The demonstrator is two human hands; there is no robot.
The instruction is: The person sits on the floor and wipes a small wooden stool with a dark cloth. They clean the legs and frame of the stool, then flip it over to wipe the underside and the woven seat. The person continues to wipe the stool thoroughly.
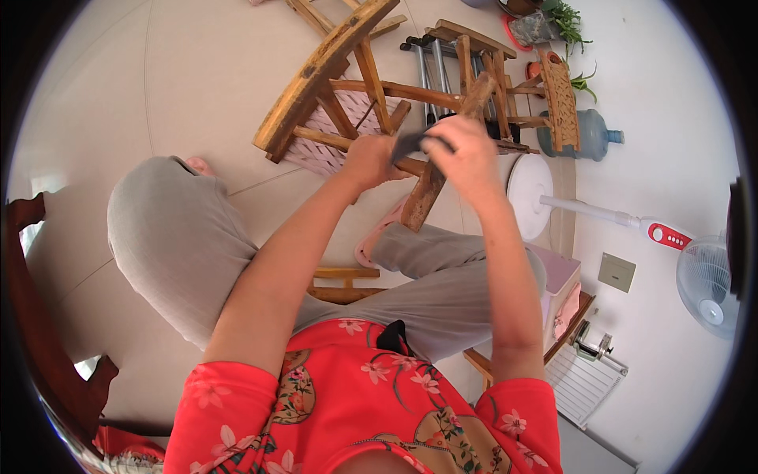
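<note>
A wooden folding stool (325, 77) with a woven pink strap seat (343, 112) lies tipped on its side before me. My left hand (372, 160) is closed around one of its wooden rungs, near a worn end bar (423, 204). My right hand (465, 157) pinches a dark, thin, flexible strip (408, 145) just over that rung. The strip is blurred, so its material is unclear; its left end meets my left hand. The end bar passes under my right hand and shows again beyond it.
Beyond stand a stool with a woven tan seat (559, 101), a folded metal frame (435, 77), a blue water bottle (583, 135) and potted plants (533, 26). On the right are a white pedestal fan (592, 207) and a lilac box (556, 269). Dark carved furniture (35, 308) edges the left.
</note>
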